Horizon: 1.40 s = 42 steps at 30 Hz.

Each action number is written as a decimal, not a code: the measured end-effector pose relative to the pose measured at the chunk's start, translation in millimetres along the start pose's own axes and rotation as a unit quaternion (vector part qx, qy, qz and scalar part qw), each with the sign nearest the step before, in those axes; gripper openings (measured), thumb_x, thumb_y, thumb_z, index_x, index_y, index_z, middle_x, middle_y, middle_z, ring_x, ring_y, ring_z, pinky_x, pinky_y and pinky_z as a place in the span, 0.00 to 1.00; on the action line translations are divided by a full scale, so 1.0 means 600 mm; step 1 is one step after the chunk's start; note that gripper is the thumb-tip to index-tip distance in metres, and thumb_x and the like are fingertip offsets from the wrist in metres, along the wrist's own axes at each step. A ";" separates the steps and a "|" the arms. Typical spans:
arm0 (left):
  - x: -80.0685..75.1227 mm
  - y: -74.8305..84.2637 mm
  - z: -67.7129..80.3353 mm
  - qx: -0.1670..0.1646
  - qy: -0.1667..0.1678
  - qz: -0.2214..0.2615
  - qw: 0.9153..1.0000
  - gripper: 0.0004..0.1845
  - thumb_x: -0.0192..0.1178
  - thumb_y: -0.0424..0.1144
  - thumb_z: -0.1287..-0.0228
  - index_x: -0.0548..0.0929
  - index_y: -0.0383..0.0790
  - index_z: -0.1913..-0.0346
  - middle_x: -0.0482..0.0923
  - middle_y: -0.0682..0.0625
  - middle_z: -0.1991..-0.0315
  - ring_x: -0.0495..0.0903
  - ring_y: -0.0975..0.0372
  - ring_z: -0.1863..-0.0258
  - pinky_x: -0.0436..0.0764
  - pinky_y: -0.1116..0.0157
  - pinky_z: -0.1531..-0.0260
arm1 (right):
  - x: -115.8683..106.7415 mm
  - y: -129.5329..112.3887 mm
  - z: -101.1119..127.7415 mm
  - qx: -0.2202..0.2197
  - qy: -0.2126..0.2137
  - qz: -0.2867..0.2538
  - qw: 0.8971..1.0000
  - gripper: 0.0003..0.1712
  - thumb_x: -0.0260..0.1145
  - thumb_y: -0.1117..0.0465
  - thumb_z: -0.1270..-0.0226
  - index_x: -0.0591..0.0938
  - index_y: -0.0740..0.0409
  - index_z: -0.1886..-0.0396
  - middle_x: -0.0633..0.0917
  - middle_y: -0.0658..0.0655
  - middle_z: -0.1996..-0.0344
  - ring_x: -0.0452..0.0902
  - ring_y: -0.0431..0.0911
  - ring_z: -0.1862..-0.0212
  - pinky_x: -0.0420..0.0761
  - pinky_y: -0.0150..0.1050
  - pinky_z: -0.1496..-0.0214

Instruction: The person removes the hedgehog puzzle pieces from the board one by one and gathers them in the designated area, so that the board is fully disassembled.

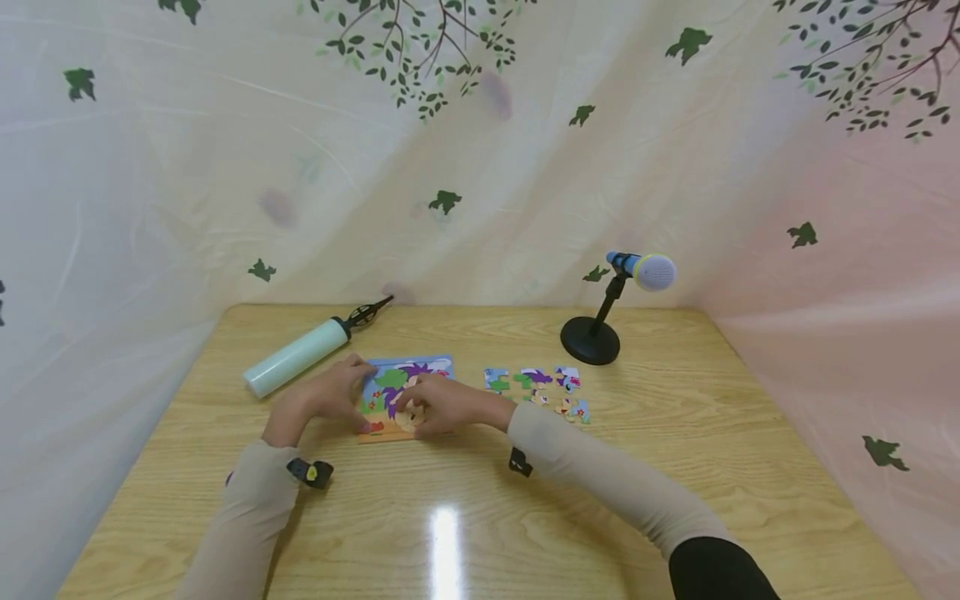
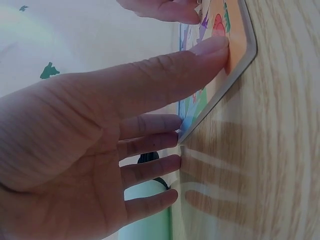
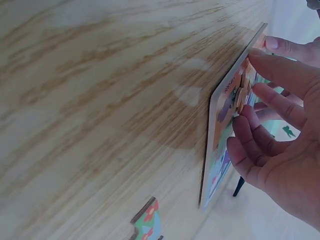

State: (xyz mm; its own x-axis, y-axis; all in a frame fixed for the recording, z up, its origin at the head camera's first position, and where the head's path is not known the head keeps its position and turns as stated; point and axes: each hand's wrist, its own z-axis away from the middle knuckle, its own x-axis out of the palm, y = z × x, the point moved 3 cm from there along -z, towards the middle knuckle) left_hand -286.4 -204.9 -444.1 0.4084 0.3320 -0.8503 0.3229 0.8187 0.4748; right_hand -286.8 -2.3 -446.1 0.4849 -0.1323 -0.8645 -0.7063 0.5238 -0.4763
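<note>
Your sleeves, beige and soft-looking, come in over a glossy desk of pale wood grain with a bright glare spot near you. A small black device with a yellow dot sits at your left wrist, another black one at your right.

Your left hand lies at the left edge of the puzzle, a flat square board with a grey rim, an orange border and a bright cartoon picture. In the left wrist view the fingers are straight and relaxed; the thumb presses flat on the orange border and the others rest along the board's edge. Nothing is gripped.

Your right hand covers the board's lower right part. In the right wrist view its fingers are gently bent, tips touching the tan pieces on the picture; I cannot tell whether they pinch one.

Loose pieces, thin and jigsaw-edged, lie just right of the board, apart from it. A smooth mint-green pump with a black nozzle lies behind your left hand. A microphone on a round black stand sits far right. A translucent leaf-printed curtain closes the desk in.
</note>
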 end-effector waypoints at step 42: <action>-0.002 0.008 0.001 -0.003 0.002 -0.014 1.000 0.53 0.80 0.45 0.51 0.64 0.27 0.26 0.65 0.31 0.34 0.67 0.39 0.33 0.68 0.39 0.28 | -0.002 0.008 0.043 -0.050 0.110 0.126 0.985 0.18 0.75 0.58 0.39 0.88 0.51 0.48 0.84 0.54 0.54 0.72 0.46 0.53 0.72 0.36 0.46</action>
State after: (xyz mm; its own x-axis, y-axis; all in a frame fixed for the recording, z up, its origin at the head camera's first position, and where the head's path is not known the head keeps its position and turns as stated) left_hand -284.6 -201.4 -440.8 0.3955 0.3112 -0.8641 0.3294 0.8302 0.4498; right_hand -277.3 21.9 -443.4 0.1719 -0.1938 -0.9659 -0.8423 0.4796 -0.2461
